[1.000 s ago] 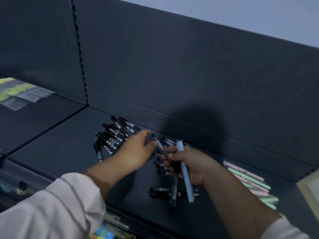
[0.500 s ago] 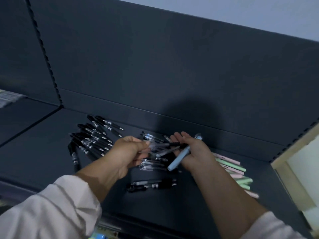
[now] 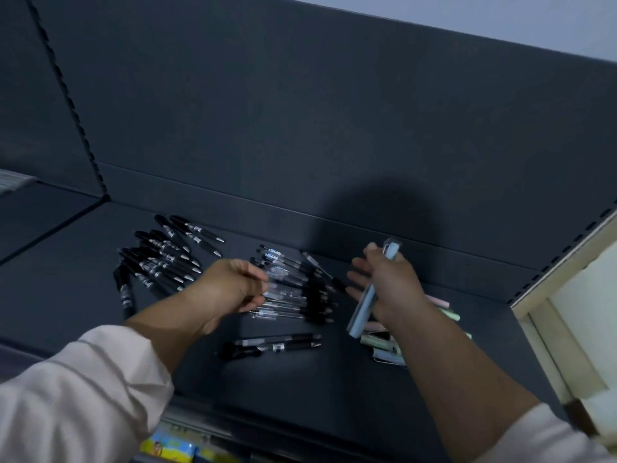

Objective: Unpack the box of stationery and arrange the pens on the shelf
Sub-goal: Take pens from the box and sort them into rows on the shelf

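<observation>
The right hand [image 3: 390, 285] grips a pale blue plastic pen [image 3: 363, 307]; the left hand [image 3: 230, 289] curls over the row of clear-barrelled pens [image 3: 293, 297] mid-shelf, its grasp too blurred to tell. Black pens [image 3: 160, 259] fan out left on the dark grey shelf [image 3: 66, 262], pastel pens [image 3: 449, 315] right

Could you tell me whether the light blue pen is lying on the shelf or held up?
Held up: the right hand grips the light blue pen, slanted, with its upper end clear of the shelf.
</observation>
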Demonstrator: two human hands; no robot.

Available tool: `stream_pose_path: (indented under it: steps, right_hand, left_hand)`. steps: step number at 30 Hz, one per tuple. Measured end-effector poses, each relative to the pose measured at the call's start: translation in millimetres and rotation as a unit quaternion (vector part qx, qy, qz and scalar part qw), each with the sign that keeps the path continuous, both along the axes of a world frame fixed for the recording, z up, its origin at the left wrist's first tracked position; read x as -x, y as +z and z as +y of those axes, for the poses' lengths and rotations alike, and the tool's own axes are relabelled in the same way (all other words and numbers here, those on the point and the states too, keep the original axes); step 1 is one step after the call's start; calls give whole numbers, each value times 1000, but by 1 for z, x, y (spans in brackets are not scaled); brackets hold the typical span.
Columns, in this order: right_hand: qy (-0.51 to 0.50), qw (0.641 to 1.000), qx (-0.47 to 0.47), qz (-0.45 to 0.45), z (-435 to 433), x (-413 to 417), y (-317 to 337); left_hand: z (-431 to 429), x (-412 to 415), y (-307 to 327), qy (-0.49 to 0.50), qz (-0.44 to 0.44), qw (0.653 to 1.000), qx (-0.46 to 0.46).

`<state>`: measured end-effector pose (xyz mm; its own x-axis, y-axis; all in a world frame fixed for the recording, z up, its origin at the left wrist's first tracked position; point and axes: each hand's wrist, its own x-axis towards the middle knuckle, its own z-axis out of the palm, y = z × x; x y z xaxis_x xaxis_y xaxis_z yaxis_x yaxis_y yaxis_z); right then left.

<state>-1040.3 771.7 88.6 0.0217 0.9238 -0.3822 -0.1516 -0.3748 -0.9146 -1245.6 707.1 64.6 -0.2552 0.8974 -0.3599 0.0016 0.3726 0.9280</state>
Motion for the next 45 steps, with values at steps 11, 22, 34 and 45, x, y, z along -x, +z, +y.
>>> stream_pose_path:
  steps: [11,22,34,45]
  right_hand:
    - [215,953,-27,-213,-7,-46,6]
    - [239,834,-192,-459,8,-92,-21]
    - [335,743,-320,-484,-3,-38,-28]
    - [412,732,-353,-412,-27,50,-45]
  left_hand:
    - [10,-21,5,9,-63,998,2]
    - [19,-50,13,27,-80,996,-13]
    - [-9,-20,18,138,-85,986,-47]
    - [-76,72,11,229,-32,973,-29]
